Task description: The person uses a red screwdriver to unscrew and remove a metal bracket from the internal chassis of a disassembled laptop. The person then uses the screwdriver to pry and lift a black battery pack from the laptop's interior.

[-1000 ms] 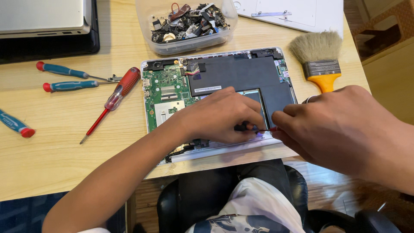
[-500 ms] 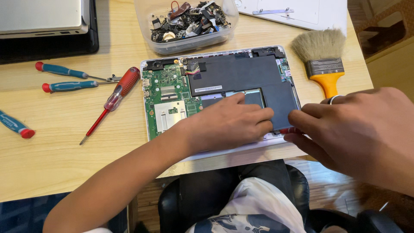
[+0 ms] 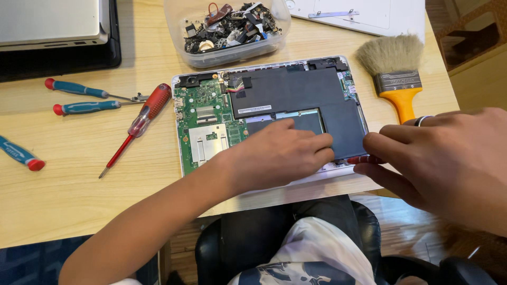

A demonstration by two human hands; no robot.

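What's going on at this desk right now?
A person is working on an opened silver laptop lying bottom-up on a light wooden desk, its green circuit board and flat black battery exposed. The left hand presses on the battery's near edge. The right hand holds a small red-handled tool at the laptop's near right corner. Three screwdrivers lie unused to the left.

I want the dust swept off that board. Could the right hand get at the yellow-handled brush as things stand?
Probably yes. The brush lies in the open on the table, just beyond the right hand, nothing between them. But that hand's fingers pinch a small red tool first.
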